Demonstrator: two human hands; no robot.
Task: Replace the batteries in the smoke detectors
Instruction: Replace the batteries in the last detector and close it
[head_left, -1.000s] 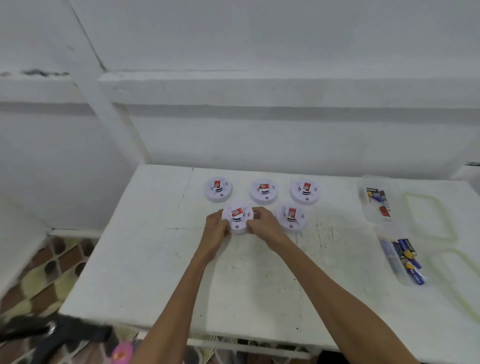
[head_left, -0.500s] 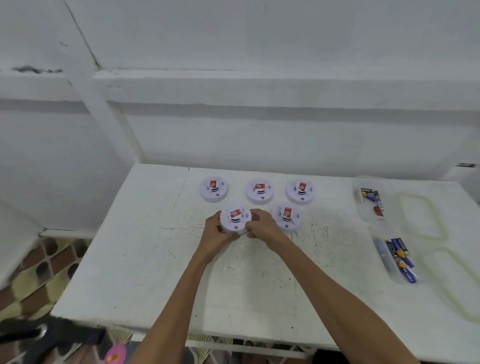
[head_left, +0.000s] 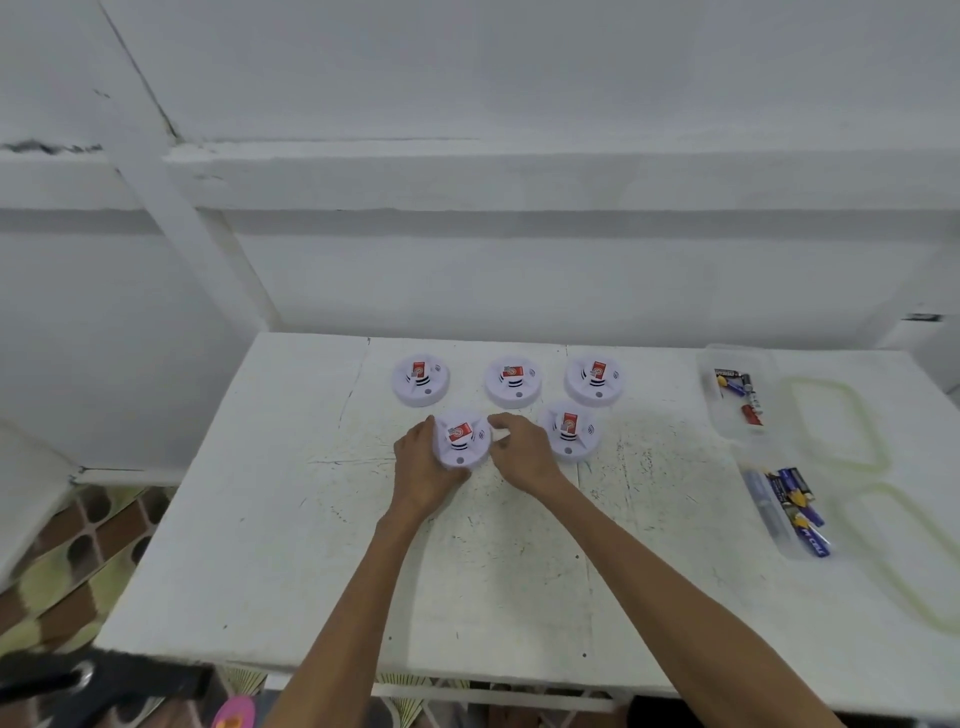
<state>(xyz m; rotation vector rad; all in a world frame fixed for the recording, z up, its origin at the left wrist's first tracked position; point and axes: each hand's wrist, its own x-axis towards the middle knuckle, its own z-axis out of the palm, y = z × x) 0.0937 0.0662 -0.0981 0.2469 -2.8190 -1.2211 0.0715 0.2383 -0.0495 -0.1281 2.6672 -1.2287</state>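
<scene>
Several round white smoke detectors with red labels lie on the white table (head_left: 291, 545). My left hand (head_left: 423, 470) cups the near-left detector (head_left: 464, 439) from its left and underside, tilting it up. My right hand (head_left: 522, 452) touches that detector's right rim with its fingertips. A second detector (head_left: 571, 430) sits just right of my right hand. Three more form a back row: left detector (head_left: 421, 381), middle detector (head_left: 513, 382), right detector (head_left: 595, 381).
At the right, a clear tray (head_left: 727, 415) holds a few batteries, and a nearer clear tray (head_left: 769, 525) holds several blue batteries. Two clear lids (head_left: 836, 426) lie beside them. A white wall rises behind the table. Patterned floor shows at left.
The near-left detector has been tilted and lifted slightly in my left hand. My right hand has eased back to the detector's right rim. The view shifted a little.
</scene>
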